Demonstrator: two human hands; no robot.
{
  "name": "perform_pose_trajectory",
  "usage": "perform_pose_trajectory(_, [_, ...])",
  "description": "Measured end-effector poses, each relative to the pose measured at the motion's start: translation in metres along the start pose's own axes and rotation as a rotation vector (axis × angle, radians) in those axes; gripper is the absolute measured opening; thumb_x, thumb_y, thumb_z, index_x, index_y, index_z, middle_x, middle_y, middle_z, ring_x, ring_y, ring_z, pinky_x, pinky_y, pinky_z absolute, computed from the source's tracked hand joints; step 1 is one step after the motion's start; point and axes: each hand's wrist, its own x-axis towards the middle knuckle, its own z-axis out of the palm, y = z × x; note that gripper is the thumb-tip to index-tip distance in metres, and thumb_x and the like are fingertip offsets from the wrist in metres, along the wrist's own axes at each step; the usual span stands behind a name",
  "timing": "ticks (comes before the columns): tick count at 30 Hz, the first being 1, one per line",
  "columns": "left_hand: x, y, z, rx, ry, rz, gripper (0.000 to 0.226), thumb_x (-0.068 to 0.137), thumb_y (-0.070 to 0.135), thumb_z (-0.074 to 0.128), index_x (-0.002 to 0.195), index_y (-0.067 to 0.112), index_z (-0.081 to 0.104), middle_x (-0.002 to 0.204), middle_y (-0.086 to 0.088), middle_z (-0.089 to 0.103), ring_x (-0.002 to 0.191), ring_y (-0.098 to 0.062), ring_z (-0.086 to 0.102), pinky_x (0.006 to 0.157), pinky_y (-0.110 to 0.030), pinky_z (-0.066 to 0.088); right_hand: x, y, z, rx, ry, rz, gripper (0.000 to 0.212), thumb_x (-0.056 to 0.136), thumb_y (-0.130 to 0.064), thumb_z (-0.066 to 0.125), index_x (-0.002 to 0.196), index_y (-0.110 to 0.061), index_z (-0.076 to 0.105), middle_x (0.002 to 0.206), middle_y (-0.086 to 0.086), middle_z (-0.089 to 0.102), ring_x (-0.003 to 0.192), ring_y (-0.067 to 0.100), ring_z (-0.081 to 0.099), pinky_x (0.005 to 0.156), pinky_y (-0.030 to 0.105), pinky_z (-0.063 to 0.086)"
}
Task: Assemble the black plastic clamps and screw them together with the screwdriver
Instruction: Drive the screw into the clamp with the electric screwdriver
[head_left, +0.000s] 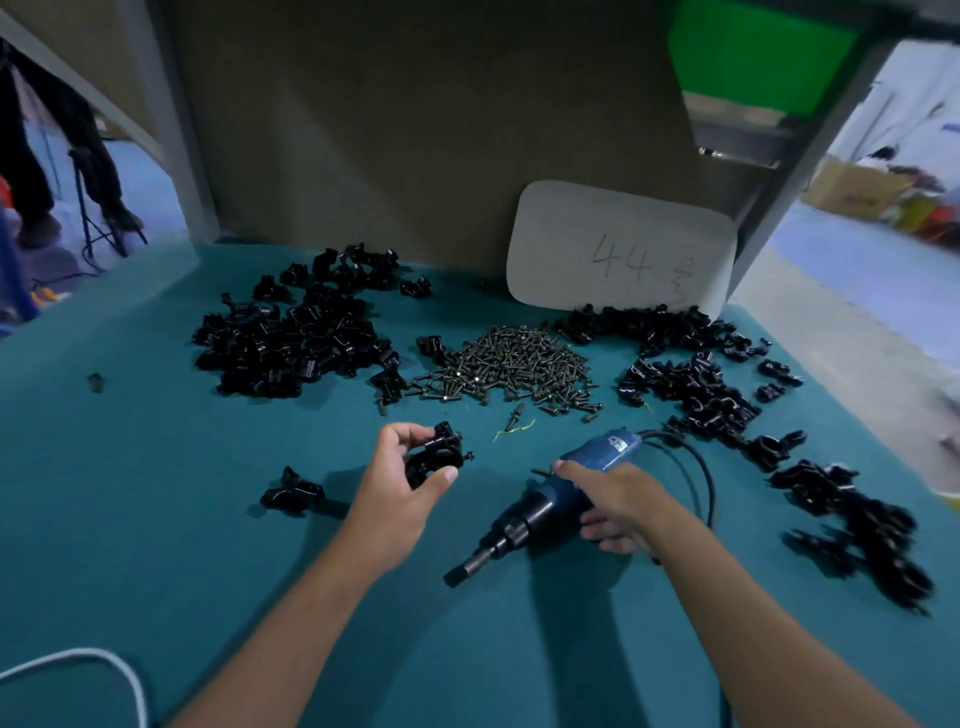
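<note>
My left hand (400, 480) grips a black plastic clamp (436, 452) above the teal table, with a screw sticking out of the clamp's right side. My right hand (618, 506) wraps around the blue electric screwdriver (550, 506), whose black tip points down-left toward the table. Its black cord (696, 467) loops off to the right. A heap of dark screws (511, 364) lies in the middle, just beyond both hands.
Piles of black clamp parts lie at back left (296, 338) and along the right side (696, 384). One assembled clamp (292, 493) lies left of my left hand. A white card (621, 249) marked 44 leans on the back panel. A white cable (104, 670) curves at bottom left.
</note>
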Motion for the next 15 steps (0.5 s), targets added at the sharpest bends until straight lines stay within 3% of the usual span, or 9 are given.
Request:
perform_pose_trajectory(2, [0.0, 0.0, 0.0, 0.01, -0.01, 0.001, 0.031, 0.096, 0.013, 0.067, 0.11, 0.03, 0.044, 0.12, 0.005, 0.061, 0.109, 0.0, 0.06, 0.08, -0.01, 0.043, -0.004, 0.006, 0.001, 0.162, -0.025, -0.049, 0.045, 0.089, -0.043, 0.069, 0.119, -0.013, 0.056, 0.099, 0.011, 0.072, 0.077, 0.022, 0.074, 0.06, 0.031, 0.058])
perform_pose_trajectory(4, [0.0, -0.001, 0.0, 0.01, -0.021, -0.009, 0.03, 0.096, 0.014, 0.067, 0.11, 0.029, 0.044, 0.118, 0.004, 0.062, 0.105, -0.001, 0.06, 0.076, -0.007, 0.044, -0.008, 0.017, 0.004, 0.425, -0.059, -0.135, 0.03, 0.091, -0.03, 0.069, 0.113, -0.014, 0.057, 0.092, 0.007, 0.075, 0.074, 0.022, 0.074, 0.063, 0.034, 0.061])
perform_pose_trajectory(7, [0.002, -0.001, 0.001, -0.038, -0.048, -0.033, 0.029, 0.096, 0.012, 0.067, 0.11, 0.025, 0.046, 0.115, 0.002, 0.064, 0.096, -0.001, 0.063, 0.075, -0.005, 0.045, -0.017, 0.027, 0.002, 0.842, -0.079, -0.263, 0.018, 0.092, -0.019, 0.066, 0.107, -0.018, 0.055, 0.084, 0.002, 0.071, 0.069, 0.017, 0.068, 0.058, 0.031, 0.055])
perform_pose_trajectory(10, [0.001, -0.002, 0.007, -0.122, -0.09, -0.084, 0.031, 0.094, 0.009, 0.069, 0.113, 0.024, 0.049, 0.122, 0.003, 0.064, 0.11, -0.014, 0.064, 0.097, -0.026, 0.049, -0.021, 0.019, -0.008, 1.126, -0.051, -0.311, 0.024, 0.084, -0.017, 0.069, 0.107, -0.022, 0.061, 0.093, 0.001, 0.061, 0.078, 0.014, 0.059, 0.07, 0.031, 0.05])
perform_pose_trajectory(12, [-0.001, -0.003, 0.009, -0.173, -0.104, -0.109, 0.037, 0.093, 0.006, 0.069, 0.119, 0.025, 0.05, 0.131, 0.002, 0.062, 0.118, -0.018, 0.062, 0.108, -0.039, 0.047, -0.026, 0.006, -0.018, 1.321, -0.091, -0.388, 0.027, 0.083, -0.015, 0.068, 0.108, -0.025, 0.069, 0.094, -0.002, 0.065, 0.075, 0.011, 0.058, 0.076, 0.03, 0.053])
perform_pose_trajectory(15, [-0.002, -0.003, 0.008, -0.227, -0.113, -0.112, 0.042, 0.092, 0.003, 0.069, 0.125, 0.026, 0.054, 0.134, 0.003, 0.062, 0.111, -0.008, 0.065, 0.101, -0.031, 0.05, -0.029, -0.014, -0.026, 1.64, -0.175, -0.567, 0.027, 0.092, -0.003, 0.056, 0.11, -0.021, 0.062, 0.1, -0.005, 0.068, 0.071, 0.007, 0.058, 0.079, 0.031, 0.057])
